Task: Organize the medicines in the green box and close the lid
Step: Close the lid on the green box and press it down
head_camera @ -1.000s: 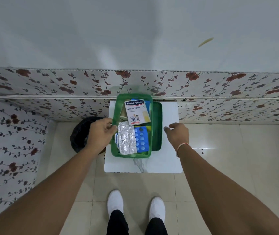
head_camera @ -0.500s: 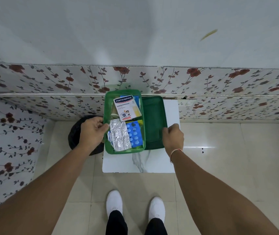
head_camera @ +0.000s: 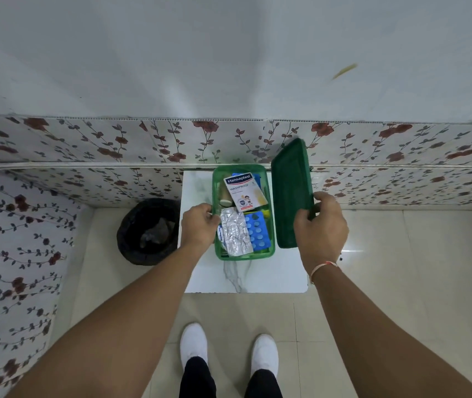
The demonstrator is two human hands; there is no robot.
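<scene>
The left hand [head_camera: 198, 226] is closed on the left wall of the box [head_camera: 270, 222], thumb at the rim, about halfway along its length. The right hand [head_camera: 321, 229] grips the lid [head_camera: 290, 193] at its near right edge, fingers curled over the rim, and holds it tilted up off the table [head_camera: 246, 278], just right of the box and apart from it.

The box stands open on the far half of the table, its far end close to the wall ledge [head_camera: 85, 165]. Inside, a Hansaplast pack [head_camera: 242, 191] lies at the far end, a foil strip [head_camera: 236, 235] and a blue blister [head_camera: 257, 231] side by side at the near end, the foil partly over the blister. A small round-topped item [head_camera: 225, 201] sits by the left wall; what it is cannot be told. The foil's near corner rises to about rim height.

A black bin [head_camera: 148, 231] stands on the floor just left of the table, below the left forearm. The floral panel [head_camera: 401, 139] runs behind the lid's far end, which overlaps it in this view. The near half of the table is bare marble, with open floor to the right of it. Two white shoes [head_camera: 193, 343] stand at the table's near edge.
</scene>
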